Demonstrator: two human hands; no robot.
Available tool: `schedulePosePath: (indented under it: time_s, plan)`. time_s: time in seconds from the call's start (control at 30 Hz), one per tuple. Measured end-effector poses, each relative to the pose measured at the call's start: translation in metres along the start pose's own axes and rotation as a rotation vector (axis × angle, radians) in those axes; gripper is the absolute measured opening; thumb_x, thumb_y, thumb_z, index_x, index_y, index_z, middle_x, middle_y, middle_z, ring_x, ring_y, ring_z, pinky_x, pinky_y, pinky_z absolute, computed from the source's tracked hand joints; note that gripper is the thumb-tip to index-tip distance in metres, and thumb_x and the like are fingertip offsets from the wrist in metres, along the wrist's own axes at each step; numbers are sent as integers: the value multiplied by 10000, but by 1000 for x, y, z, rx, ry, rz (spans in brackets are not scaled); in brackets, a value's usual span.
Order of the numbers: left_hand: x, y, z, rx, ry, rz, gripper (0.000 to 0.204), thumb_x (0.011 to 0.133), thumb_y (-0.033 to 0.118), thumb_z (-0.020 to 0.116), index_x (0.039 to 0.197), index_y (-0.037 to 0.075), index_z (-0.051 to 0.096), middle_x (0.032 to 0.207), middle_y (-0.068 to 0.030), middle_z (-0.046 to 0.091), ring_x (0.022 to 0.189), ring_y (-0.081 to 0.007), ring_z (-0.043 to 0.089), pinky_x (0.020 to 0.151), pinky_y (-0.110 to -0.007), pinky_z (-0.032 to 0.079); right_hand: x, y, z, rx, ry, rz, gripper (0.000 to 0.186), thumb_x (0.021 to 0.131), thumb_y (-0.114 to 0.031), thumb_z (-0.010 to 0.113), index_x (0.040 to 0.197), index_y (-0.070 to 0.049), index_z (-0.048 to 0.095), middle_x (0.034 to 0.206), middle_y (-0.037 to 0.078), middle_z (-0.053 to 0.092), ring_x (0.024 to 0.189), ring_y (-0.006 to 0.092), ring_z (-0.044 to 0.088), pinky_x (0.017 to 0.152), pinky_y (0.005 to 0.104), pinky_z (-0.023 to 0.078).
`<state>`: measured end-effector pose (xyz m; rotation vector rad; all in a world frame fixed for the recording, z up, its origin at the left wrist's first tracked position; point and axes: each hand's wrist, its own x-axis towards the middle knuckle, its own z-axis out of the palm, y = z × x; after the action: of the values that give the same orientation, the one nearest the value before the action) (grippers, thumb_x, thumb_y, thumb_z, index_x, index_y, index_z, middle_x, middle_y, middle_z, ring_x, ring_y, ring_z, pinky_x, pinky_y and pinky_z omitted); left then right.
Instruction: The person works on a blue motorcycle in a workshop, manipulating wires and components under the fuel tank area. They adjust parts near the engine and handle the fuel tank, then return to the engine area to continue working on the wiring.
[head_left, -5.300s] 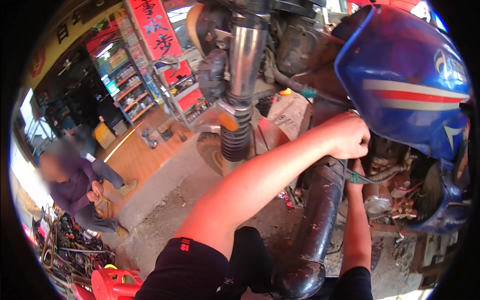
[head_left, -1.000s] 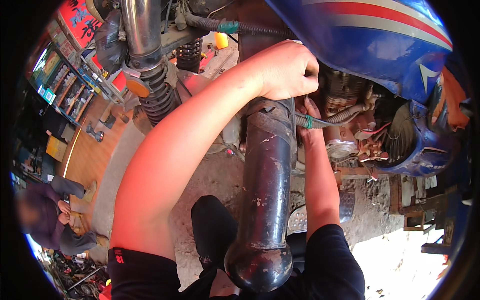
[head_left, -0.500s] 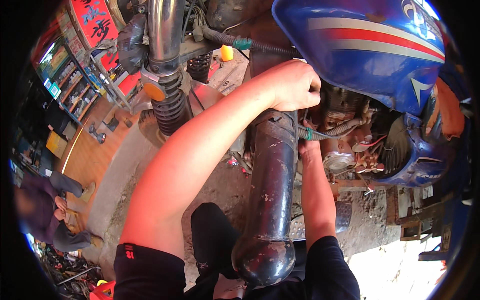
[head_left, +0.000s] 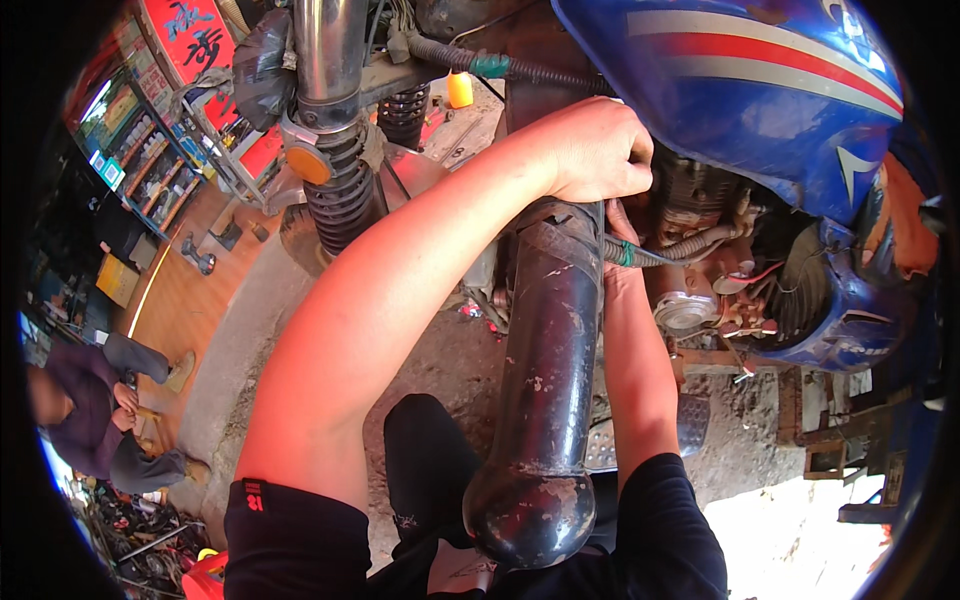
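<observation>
The left grip [head_left: 605, 150] is curled like a loose fist above the far end of the black tube [head_left: 550, 370], with a small gap at the thumb; its fingertips face down and away, so I cannot tell what, if anything, it pinches. The right grip [head_left: 621, 222] reaches up just below it along the tube's right side, partly covered by the ribbed cable [head_left: 675, 252]; whether it is spread or pressed together cannot be told.

The work looks to be under way: both grips meet at one spot and neither is clear of it. No finished step shows there, and what is left lies hidden behind the fingers.

The tube lies between the forearms. Its long axis runs from the rounded end [head_left: 530, 515], well below the grips and nearest the body, up and away to them, leaning slightly right. A worn band [head_left: 560, 235] wraps it just under the left grip. The cable leaves the right grip rightward, nearly across the tube's axis, with a green tie [head_left: 628, 253] around it close to the fingers.

The blue tank [head_left: 750, 90] is up and right of the left grip, the engine [head_left: 690, 290] right of the right grip, and the fork [head_left: 345, 195] well left of both.
</observation>
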<state>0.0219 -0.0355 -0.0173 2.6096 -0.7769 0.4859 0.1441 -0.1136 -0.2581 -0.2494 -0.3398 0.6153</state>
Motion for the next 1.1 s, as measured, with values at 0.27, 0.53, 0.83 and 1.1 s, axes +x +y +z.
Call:
schedulePosePath:
  time_s: [0.27,0.53,0.83,1.1]
  plan:
    - [1,-1,0,-2,0,0,191,725,157,572,751,-19,642,734,-184,615,713,-360,597,643,-392,480,13,3,-13,60,10,-1,204,938,-226,553,1083,-83,542,903,24,585,808,172,564,754,340,502]
    - [-7,-2,-1,-13,-7,10,150,731,129,594,773,-6,643,771,-175,623,765,-356,606,683,-390,485,-24,-1,17,-60,159,-3,158,964,-243,504,956,-87,531,623,-43,406,568,79,417,562,238,402]
    - [-5,0,-1,-38,-1,-13,156,731,132,590,724,-22,615,769,-186,611,760,-367,595,678,-412,471,-13,-2,-37,-125,274,-127,245,932,-243,547,1109,-76,572,859,41,648,586,130,580,480,232,468]
    - [0,3,-2,-41,10,-6,167,713,142,595,748,-16,636,749,-192,611,737,-370,594,664,-406,474,-34,-7,-80,30,127,200,210,902,-240,577,1047,-93,612,886,47,680,721,178,652,518,265,524]
